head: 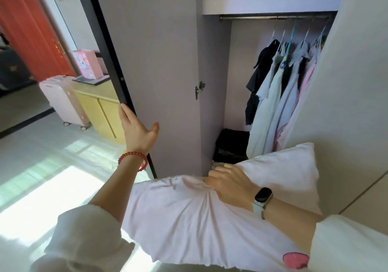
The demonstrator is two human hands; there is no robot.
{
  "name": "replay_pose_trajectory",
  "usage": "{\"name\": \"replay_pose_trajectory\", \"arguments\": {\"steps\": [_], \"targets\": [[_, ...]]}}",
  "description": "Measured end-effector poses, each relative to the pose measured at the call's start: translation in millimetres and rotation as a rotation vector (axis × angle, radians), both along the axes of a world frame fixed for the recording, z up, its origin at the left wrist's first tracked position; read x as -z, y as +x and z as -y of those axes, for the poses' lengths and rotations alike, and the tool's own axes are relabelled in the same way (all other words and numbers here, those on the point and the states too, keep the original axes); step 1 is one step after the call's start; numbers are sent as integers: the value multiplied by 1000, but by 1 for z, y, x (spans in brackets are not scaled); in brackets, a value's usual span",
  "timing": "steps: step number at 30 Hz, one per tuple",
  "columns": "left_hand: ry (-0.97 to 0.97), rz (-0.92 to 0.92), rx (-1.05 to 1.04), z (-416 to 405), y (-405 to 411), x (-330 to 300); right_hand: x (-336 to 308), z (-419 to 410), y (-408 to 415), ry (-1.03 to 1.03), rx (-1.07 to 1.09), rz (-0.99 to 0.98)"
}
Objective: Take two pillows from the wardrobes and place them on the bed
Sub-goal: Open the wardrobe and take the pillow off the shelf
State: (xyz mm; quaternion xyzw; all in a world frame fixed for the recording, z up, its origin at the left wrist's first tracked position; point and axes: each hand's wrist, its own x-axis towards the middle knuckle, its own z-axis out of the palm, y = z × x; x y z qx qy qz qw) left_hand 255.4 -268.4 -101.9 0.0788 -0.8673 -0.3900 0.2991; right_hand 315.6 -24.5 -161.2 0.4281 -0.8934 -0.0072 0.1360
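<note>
We stand before the open wardrobe (273, 3), holding a white pillow (189, 219) low in front of us, just outside it. Our right hand (231, 184) bunches the pillow's cloth in curled fingers (218, 172). Our left hand (137, 130) wraps the dark edge of the wardrobe door (155, 62), thumb on its inner face, the other fingers hidden behind it. Clothes (281, 95) hang from the rail inside.
</note>
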Motion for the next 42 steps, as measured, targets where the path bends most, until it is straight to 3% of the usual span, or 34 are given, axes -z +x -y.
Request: {"name": "replay_pose_trajectory", "arguments": {"steps": [4,8,13,20,23,28,37,42], "targets": [[114,-41,-31,11,-6,-6,2,-7,3,17,6,-25],[31,-95,18,-4,7,-3,6,-16,9,-16,18,-25],[-68,-197,293,-67,36,12,17,-41,24,-26,69,-1],[-413,-126,745,-170,0,-3,15,-103,45,-73,285,68],[-443,-43,833,-220,-29,-10,10,-132,49,-122,378,101],[-547,74,800,-287,-71,-15,3,-177,46,-115,524,188],[-812,140,587,-349,-137,-19,-6,-236,8,-129,641,70],[-676,107,644,-354,-157,-24,-12,-252,-14,-102,647,-19]]}}
